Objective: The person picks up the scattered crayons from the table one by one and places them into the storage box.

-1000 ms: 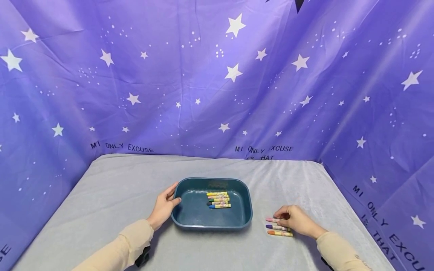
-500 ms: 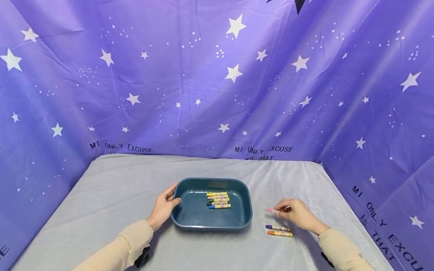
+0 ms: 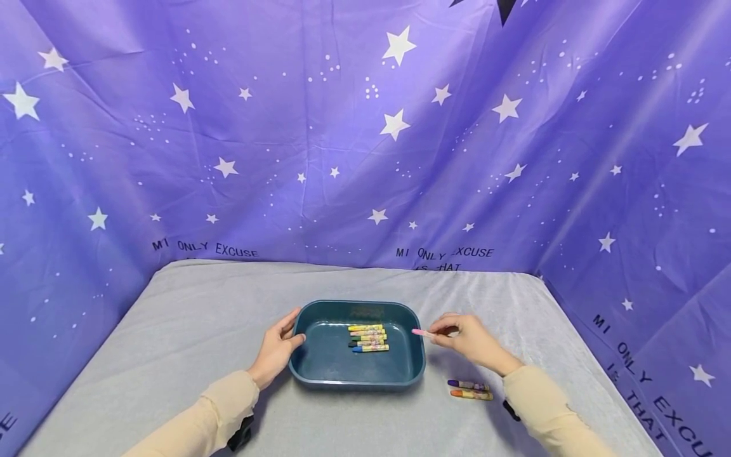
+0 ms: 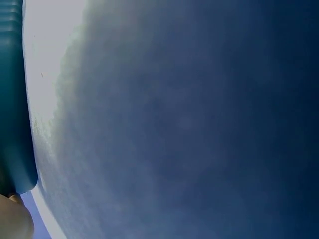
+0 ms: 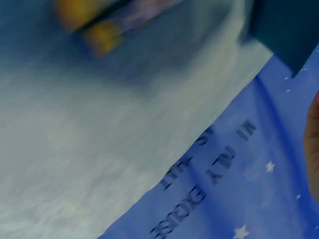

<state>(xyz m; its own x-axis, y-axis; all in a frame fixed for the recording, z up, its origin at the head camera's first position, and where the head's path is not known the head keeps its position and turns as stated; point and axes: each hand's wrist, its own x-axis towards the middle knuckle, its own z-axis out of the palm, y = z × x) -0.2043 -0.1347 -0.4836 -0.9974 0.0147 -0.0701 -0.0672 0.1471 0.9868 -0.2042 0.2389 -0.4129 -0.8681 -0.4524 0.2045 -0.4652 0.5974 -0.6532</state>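
Observation:
A dark teal rectangular tray rests on the table. My left hand grips its left side, thumb over the rim and fingers along the outside. Between thumb and fingertips, my right hand pinches a pink crayon, whose tip reaches over the tray's right rim. Several crayons in yellow wrappers lie side by side inside the tray. The left wrist view catches only the tray's wall and part of the left hand. At the right wrist view's edge, a bit of the right hand shows.
To the right of the tray, a purple crayon and an orange crayon lie parallel on the grey cloth. A purple star-printed curtain encloses the table at the back and sides.
My right hand has lifted the pink crayon from beside the purple one and carried it left and away from me to the tray's right rim. The left hand and tray stay put.

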